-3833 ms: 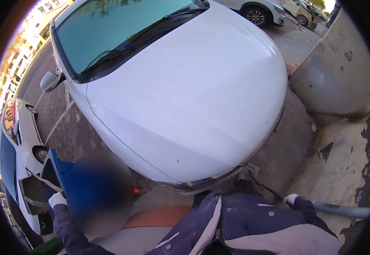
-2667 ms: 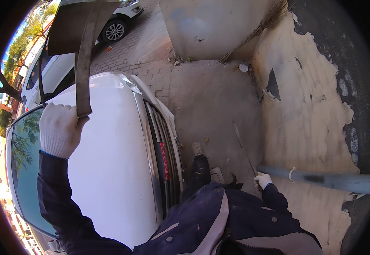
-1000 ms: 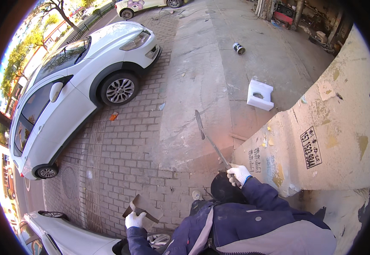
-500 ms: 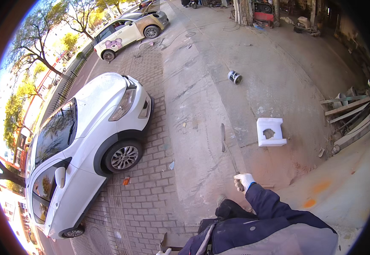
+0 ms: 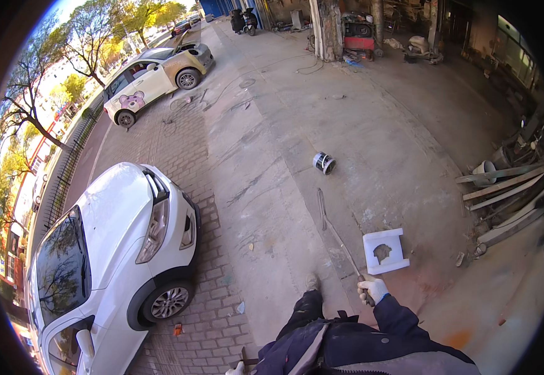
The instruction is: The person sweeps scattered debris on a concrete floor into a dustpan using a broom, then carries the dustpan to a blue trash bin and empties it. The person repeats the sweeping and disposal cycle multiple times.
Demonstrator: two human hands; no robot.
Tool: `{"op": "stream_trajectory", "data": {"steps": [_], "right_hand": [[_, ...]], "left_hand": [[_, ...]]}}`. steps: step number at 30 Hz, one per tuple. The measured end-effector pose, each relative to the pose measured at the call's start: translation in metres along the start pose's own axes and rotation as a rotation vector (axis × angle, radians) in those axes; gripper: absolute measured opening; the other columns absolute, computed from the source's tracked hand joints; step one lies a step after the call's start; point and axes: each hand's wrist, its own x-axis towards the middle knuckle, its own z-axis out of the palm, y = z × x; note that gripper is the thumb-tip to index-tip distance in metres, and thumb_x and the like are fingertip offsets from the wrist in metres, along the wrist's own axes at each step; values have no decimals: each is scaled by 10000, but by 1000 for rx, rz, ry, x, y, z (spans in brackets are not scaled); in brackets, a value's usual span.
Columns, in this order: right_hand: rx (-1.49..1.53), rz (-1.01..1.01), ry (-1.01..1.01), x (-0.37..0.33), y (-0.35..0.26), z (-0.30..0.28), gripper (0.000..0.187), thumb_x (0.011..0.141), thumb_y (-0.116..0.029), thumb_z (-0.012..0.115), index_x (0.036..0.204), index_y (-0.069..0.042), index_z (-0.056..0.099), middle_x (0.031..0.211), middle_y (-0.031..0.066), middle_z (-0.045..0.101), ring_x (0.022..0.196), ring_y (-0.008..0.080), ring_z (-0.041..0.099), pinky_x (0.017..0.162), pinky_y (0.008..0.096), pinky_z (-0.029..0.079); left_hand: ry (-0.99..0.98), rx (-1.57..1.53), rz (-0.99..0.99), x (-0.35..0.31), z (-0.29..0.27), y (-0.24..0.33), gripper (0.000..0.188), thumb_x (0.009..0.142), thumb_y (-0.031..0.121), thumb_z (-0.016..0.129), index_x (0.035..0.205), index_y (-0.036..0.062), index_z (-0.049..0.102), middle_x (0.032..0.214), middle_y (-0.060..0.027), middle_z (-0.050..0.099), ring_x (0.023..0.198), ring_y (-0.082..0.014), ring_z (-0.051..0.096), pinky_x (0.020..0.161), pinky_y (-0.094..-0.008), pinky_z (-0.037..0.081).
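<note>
My right hand (image 5: 373, 290), in a white glove, is closed round the dark handle of a long thin metal rod tool (image 5: 347, 251). The rod points ahead and ends in a narrow elongated loop near the ground. A white foam block (image 5: 372, 261) with a ragged hole lies just beyond this hand, to the right of the rod. My left hand (image 5: 237, 369), also in a white glove, shows only partly at the lower edge. It is closed at a dark, flat, angular piece (image 5: 245, 360), whose kind I cannot make out.
A white car (image 5: 115, 206) stands close on the left, a cream car (image 5: 153, 78) farther off. A small metal bucket-like can (image 5: 324, 163) sits on the concrete ahead. Planks and scrap (image 5: 512, 187) are heaped at the right. An orange scrap (image 5: 178, 329) lies by the near wheel.
My view has tilted up, so the cars, can and foam block sit lower in the picture. A foot now shows ahead of my body. The rod tool stays in my right hand.
</note>
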Motion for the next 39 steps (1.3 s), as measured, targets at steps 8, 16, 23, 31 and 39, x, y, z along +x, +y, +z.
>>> {"op": "stream_trajectory", "data": {"steps": [8,16,23,31,39], "right_hand": [[188,-90,277,98,-212,-6,58,911,-128,602,965,-143,585,697,31,561,501,146,545,413,323,438],[385,-213,504,253,-322,-38,52,923,-123,598,966,-101,576,644,57,550,454,184,539,399,367,448],[346,-45,509,397,-487,-67,340,907,-254,592,630,-58,600,536,110,579,381,228,510,376,367,404],[620,-32,415,473,-627,-59,141,916,-208,631,837,-102,582,651,46,594,449,186,555,381,349,411],[461,-76,523,564,-761,-62,101,898,-152,633,975,-171,571,701,10,573,512,134,555,413,334,436]], "left_hand": [[8,86,184,106,78,365,443,829,365,799,878,-51,655,733,-136,660,604,-277,649,505,-446,531],[79,3,501,200,195,652,444,786,351,814,883,-74,727,756,-118,724,649,-183,673,616,-350,551],[259,513,224,256,249,858,729,727,547,831,856,-160,709,771,-210,733,708,-267,711,671,-391,563],[11,97,44,306,317,1017,523,809,421,826,663,-13,573,600,-163,614,469,-299,598,442,-454,504],[-120,72,61,437,426,1173,465,853,457,791,838,11,660,648,-121,602,586,-274,629,474,-447,504]]}}
